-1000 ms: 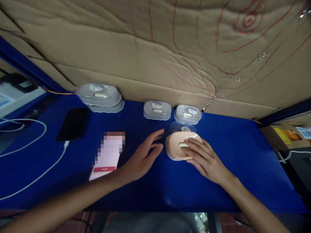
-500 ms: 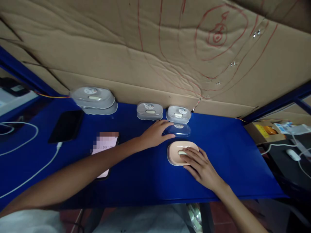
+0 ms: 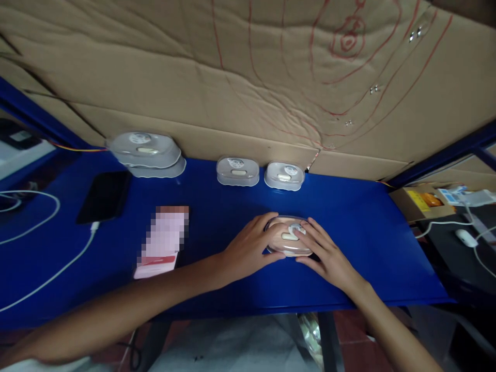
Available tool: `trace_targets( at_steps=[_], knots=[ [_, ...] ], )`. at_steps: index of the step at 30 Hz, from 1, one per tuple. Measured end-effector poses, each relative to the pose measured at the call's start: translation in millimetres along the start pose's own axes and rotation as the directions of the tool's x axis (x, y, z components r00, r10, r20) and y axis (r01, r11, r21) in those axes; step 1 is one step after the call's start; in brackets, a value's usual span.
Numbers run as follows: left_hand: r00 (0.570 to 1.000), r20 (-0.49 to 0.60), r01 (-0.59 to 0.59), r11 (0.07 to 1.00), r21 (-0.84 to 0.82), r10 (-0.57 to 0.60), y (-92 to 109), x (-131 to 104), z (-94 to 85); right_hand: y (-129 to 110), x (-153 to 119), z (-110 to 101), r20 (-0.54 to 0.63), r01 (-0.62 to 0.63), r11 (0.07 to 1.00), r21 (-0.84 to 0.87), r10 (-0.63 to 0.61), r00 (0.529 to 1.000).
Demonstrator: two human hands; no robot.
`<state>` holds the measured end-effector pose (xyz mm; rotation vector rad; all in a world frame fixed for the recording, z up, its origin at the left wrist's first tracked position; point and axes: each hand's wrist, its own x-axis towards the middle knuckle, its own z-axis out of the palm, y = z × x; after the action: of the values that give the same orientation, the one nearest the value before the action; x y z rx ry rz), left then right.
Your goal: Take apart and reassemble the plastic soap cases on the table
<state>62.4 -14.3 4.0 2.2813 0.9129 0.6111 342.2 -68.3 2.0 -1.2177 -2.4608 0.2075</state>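
A pink oval case (image 3: 278, 240) with a small cream-coloured bar on its top stands near the front of the blue table. Over it sits a clear plastic cover (image 3: 294, 253) with a round sticker (image 3: 297, 229). My left hand (image 3: 253, 245) holds the cover by its left side, thumb at the front and fingers at the back. From the right, my right hand (image 3: 323, 253) grips the cover, with some fingertips on top and the thumb near its front edge. Whether the cover is fully seated on the case I cannot tell.
Two grey oval cases under clear covers, a left one (image 3: 237, 172) and a right one (image 3: 284, 176), stand by the cardboard wall (image 3: 155, 77). Further left are stacked grey cases (image 3: 151, 155), a black phone (image 3: 104, 196) on a cable and a lit phone (image 3: 165, 237).
My left hand has brought the clear cover from behind the pink case onto it. The right hand has moved from the case's top to the cover's right side.
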Motion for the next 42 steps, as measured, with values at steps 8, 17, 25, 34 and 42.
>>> trace_targets(
  at_steps=[8, 17, 25, 34, 42],
  knots=[
    [0.999, 0.054, -0.014, 0.998, 0.054, 0.011, -8, -3, 9.1, 5, -6, 7, -0.026, 0.033, 0.997, -0.067, -0.035, 0.999],
    [0.997, 0.064, -0.054, 0.997, 0.057, 0.05, -13, 1, -2.5, 25, -3, 8, 0.002, 0.024, 1.0, 0.019, -0.024, 1.0],
    [0.973, -0.204, 0.184, 0.893, 0.41, -0.107, -80, 45, -93.9, 144, -14, -26, -0.236, -0.337, 0.91, -0.244, 0.281, 0.93],
    [0.989, -0.149, 0.09, 0.883, 0.46, -0.023, -76, 20, -85.3, 161, 54, -7, -0.272, -0.425, 0.871, -0.245, 0.359, 0.893],
    [0.996, -0.046, 0.082, 0.961, 0.264, -0.073, -17, -34, -48.1, 5, 90, 22, 0.072, 0.138, 0.988, 0.075, -0.143, 0.987]
  ],
)
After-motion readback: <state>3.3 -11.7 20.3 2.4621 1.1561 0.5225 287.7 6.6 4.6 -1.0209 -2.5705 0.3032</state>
